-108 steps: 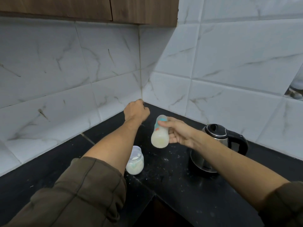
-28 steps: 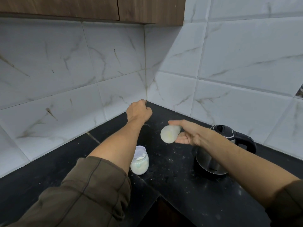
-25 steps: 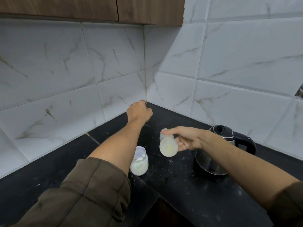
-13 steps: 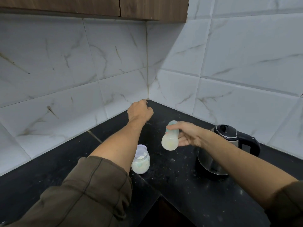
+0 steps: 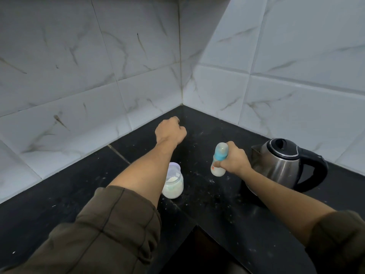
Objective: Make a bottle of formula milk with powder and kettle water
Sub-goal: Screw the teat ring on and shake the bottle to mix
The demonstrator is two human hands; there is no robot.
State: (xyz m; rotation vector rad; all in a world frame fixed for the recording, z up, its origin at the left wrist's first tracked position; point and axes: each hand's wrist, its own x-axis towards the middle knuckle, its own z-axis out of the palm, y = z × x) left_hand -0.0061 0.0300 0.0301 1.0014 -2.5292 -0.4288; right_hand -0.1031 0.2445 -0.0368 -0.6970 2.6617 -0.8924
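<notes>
My right hand [image 5: 234, 160] grips a baby bottle [image 5: 219, 160] with a blue collar, a clear cap and pale milk inside. The bottle stands upright, its base at or just above the black counter [image 5: 197, 194]. My left hand [image 5: 170, 131] is a closed fist resting on the counter near the wall corner, holding nothing I can see. An open glass jar of white powder [image 5: 173, 182] stands beside my left forearm. A steel kettle [image 5: 284, 163] with a black lid and handle sits just right of my right hand.
White marble-look tiled walls [image 5: 138, 66] meet in a corner behind the counter. The counter has an inner L-shaped edge with a dark gap [image 5: 199, 252] below at the front. White powder specks are scattered over the black surface.
The bottle was tilted and swung about in my right hand; it has come down upright by the counter. My left fist, the jar and the kettle have stayed put. My head tilted downward.
</notes>
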